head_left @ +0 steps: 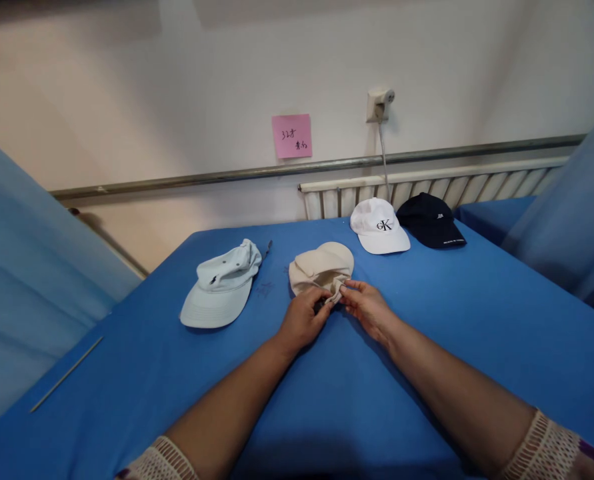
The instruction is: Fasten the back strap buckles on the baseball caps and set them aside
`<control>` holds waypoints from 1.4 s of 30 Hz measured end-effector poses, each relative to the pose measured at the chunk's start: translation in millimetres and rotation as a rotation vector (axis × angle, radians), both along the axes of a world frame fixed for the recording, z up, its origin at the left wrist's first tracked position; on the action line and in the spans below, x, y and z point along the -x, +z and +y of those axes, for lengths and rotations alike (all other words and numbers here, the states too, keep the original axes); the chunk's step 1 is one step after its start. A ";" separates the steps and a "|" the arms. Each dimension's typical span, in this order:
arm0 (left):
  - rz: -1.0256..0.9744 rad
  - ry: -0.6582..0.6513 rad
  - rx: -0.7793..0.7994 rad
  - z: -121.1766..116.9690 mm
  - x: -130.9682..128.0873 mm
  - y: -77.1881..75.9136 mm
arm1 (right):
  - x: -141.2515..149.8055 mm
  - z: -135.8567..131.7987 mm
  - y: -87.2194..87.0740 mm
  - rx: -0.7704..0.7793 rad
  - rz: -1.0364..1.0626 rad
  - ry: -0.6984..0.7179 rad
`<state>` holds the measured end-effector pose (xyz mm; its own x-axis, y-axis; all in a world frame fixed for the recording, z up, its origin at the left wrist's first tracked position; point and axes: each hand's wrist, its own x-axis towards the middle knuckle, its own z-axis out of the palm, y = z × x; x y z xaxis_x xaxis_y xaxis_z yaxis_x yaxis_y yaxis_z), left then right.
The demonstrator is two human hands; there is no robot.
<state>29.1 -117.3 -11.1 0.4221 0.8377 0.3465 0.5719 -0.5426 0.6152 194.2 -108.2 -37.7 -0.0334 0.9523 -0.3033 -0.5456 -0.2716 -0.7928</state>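
Note:
A beige cap (321, 265) lies at the middle of the blue table (451, 320), its back strap turned toward me. My left hand (304, 319) pinches the strap end from the left. From the right, my right hand (367, 305) pinches the same strap, so the fingertips of both hands nearly meet. A pale blue cap (221, 287) rests to the left of the beige one, brim toward me.
A white cap with a black logo (379, 225) and a black cap (431, 220) sit at the table's far edge. Behind them are a radiator (441, 188), a wall socket with a cable (379, 105) and a pink note (291, 136). Blue fabric hangs at both sides.

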 end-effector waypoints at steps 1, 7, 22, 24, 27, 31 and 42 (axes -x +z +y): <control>-0.002 -0.006 -0.003 0.2 0.3 -0.2 | 0.1 -0.3 0.5 -0.007 0.010 0.002; 0.046 0.021 -0.040 -1.7 -0.9 -3.9 | -3.2 2.1 5.4 -0.055 -0.007 -0.016; 0.007 0.009 -0.005 -0.9 -0.5 -4.3 | -1.3 0.9 3.8 -0.122 -0.039 0.022; 0.010 0.029 -0.026 -0.5 -1.1 -5.1 | 0.1 1.4 2.6 -0.119 -0.042 -0.014; 0.018 0.095 -0.104 0.2 -1.2 -6.7 | 4.0 -1.7 3.9 -0.057 -0.083 -0.081; -0.040 0.159 -0.206 1.3 -1.5 -7.2 | 9.0 -8.7 7.3 0.037 -0.032 -0.078; -0.162 0.172 -0.214 4.0 2.6 -5.8 | -1.4 -1.8 7.9 0.145 0.285 0.111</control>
<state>26.4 -113.4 -16.9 0.2060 0.7927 0.5738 0.5704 -0.5737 0.5878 195.6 -109.9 -29.8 -0.2370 0.8858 -0.3990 -0.7007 -0.4403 -0.5613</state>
